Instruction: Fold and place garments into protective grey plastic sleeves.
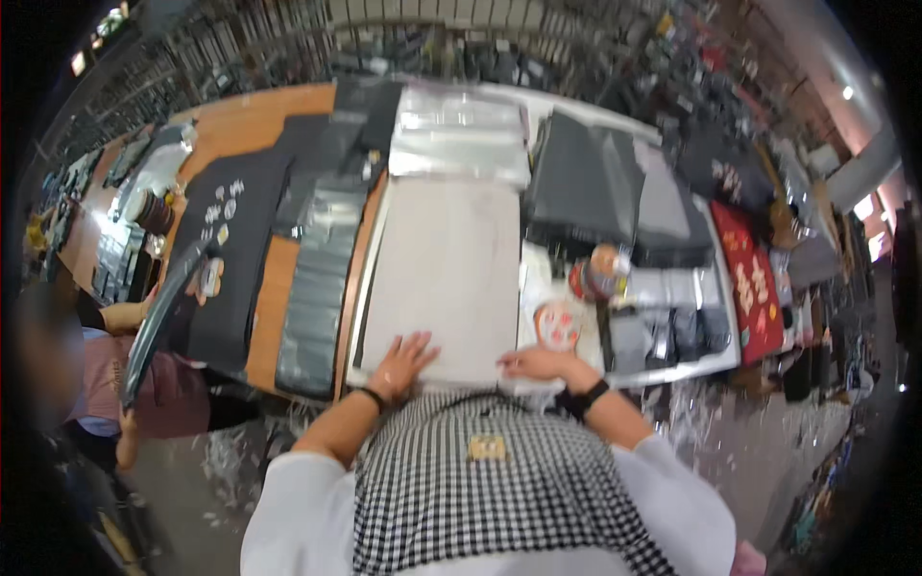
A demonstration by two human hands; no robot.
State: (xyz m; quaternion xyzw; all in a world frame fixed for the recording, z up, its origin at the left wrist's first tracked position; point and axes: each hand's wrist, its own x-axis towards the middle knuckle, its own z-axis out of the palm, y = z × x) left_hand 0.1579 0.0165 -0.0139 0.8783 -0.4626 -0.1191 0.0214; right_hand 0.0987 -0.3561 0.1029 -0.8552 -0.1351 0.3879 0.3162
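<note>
A pale grey rectangular panel (pixel 444 269) lies flat in front of me; its exact kind does not show. My left hand (pixel 405 365) rests palm down on its near left part, fingers spread, holding nothing. At the near right corner of the panel is my right hand (pixel 536 364), its fingers bent inward and drawn together. Whether anything small is between those fingertips is too blurred to tell. Clear plastic bags (pixel 459 130) lie at the panel's far end. Beside the right hand sits a round tin-like thing (pixel 558 327) with red marks on a white top.
Left of the panel are grey plastic bags (pixel 315 288) and dark folded fabric (pixel 226 259) with a white print. To the right lie stacked black bags (pixel 586 182), a roll of tape (pixel 597 278) and red fabric (pixel 747 278). A person (pixel 144 384) at the left holds a dark bag.
</note>
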